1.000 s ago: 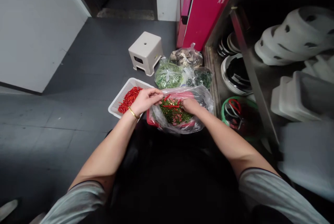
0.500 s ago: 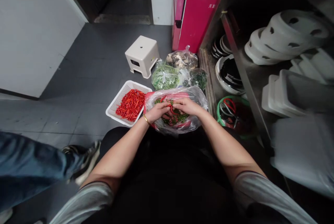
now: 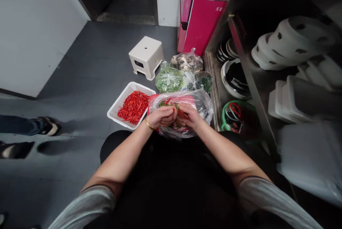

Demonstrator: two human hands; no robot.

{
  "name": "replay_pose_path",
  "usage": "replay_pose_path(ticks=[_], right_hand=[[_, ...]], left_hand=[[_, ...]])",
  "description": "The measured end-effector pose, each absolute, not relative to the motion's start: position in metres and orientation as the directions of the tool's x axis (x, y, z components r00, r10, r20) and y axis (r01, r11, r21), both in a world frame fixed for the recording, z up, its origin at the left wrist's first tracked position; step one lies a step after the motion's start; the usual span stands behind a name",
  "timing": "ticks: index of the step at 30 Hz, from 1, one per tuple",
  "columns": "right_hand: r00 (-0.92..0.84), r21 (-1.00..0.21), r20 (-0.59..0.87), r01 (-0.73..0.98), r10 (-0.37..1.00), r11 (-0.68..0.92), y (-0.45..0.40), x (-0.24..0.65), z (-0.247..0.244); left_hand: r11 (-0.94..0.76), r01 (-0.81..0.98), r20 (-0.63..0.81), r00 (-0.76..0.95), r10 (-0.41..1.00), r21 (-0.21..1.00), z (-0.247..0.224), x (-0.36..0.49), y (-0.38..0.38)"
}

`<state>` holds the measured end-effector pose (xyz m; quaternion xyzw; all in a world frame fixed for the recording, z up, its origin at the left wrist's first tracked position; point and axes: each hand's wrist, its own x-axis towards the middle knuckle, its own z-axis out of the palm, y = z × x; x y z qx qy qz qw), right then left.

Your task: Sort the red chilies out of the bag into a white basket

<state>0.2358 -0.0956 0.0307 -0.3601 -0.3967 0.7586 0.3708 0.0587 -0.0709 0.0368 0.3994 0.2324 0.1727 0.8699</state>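
Hands: left hand (image 3: 160,117) and right hand (image 3: 189,115) pinch a red chilli (image 3: 182,113) above the plastic bag (image 3: 201,101).
Basket: white basket (image 3: 115,106), left of bag.
Writing: pink cabinet (image 3: 199,19) label unreadable.

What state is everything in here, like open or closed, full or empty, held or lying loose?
left hand: closed, meeting the other hand over the bag.
right hand: pinching a red chili.
clear bag: open, lining a red tub, holding green stems and chilies.
white basket: on the floor, partly filled with red chilies.
bag of greens: tied shut.
stool: upright, nothing on it.
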Motion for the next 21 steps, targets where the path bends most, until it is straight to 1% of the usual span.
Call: replay_pose_path(ticks=[2, 3, 4, 6, 8, 9, 10, 11, 12, 13, 15, 17, 19, 21], right_hand=[[-0.420, -0.881, -0.224, -0.298, 0.880, -0.367, -0.095, 0.235, 0.030], [-0.404, -0.906, -0.205, -0.267, 0.892, -0.329, -0.094, 0.237, 0.030], [-0.392, -0.937, -0.185, -0.207, 0.901, -0.283, -0.092, 0.239, 0.030], [-0.378, -0.983, -0.156, -0.027, 0.913, -0.179, -0.087, 0.245, 0.031], [-0.352, -0.985, -0.131, 0.148, 0.927, -0.084, -0.083, 0.248, 0.032], [-0.339, -0.979, -0.118, 0.196, 0.933, -0.052, -0.083, 0.249, 0.032], [-0.331, -0.977, -0.108, 0.208, 0.937, -0.039, -0.083, 0.247, 0.032], [-0.329, -0.982, -0.105, 0.182, 0.938, -0.046, -0.083, 0.245, 0.032], [-0.322, -0.990, -0.109, 0.119, 0.941, -0.074, -0.084, 0.241, 0.032], [-0.305, -0.993, -0.121, 0.027, 0.945, -0.118, -0.085, 0.237, 0.031], [-0.246, -0.964, -0.159, -0.170, 0.956, -0.205, -0.088, 0.228, 0.029], [-0.193, -0.925, -0.195, -0.291, 0.962, -0.246, -0.090, 0.219, 0.030], [-0.186, -0.903, -0.216, -0.334, 0.958, -0.269, -0.092, 0.211, 0.033], [-0.220, -0.886, -0.240, -0.349, 0.946, -0.306, -0.094, 0.206, 0.038]], left_hand=[[0.612, -0.174, -0.252, 0.799, 0.546, 0.772, 0.038, 0.059, -0.069], [0.597, -0.190, -0.261, 0.768, 0.585, 0.779, 0.037, 0.059, -0.066], [0.577, -0.186, -0.279, 0.733, 0.621, 0.795, 0.035, 0.060, -0.064], [0.504, -0.122, -0.307, 0.665, 0.681, 0.855, 0.030, 0.062, -0.059], [0.355, -0.023, -0.266, 0.619, 0.739, 0.934, 0.025, 0.065, -0.057], [0.259, 0.013, -0.214, 0.605, 0.767, 0.966, 0.025, 0.067, -0.056], [0.164, 0.033, -0.152, 0.598, 0.787, 0.986, 0.026, 0.068, -0.056], [0.085, 0.043, -0.094, 0.599, 0.795, 0.995, 0.028, 0.069, -0.056], [0.031, 0.047, -0.053, 0.606, 0.794, 0.998, 0.032, 0.069, -0.056], [0.002, 0.048, -0.031, 0.618, 0.785, 0.999, 0.036, 0.068, -0.056], [0.003, 0.039, -0.027, 0.645, 0.764, 0.999, 0.043, 0.065, -0.054], [0.074, 0.028, -0.074, 0.662, 0.746, 0.997, 0.045, 0.061, -0.051], [0.208, 0.010, -0.158, 0.688, 0.708, 0.978, 0.041, 0.057, -0.048], [0.362, -0.017, -0.239, 0.722, 0.649, 0.932, 0.034, 0.054, -0.047]])
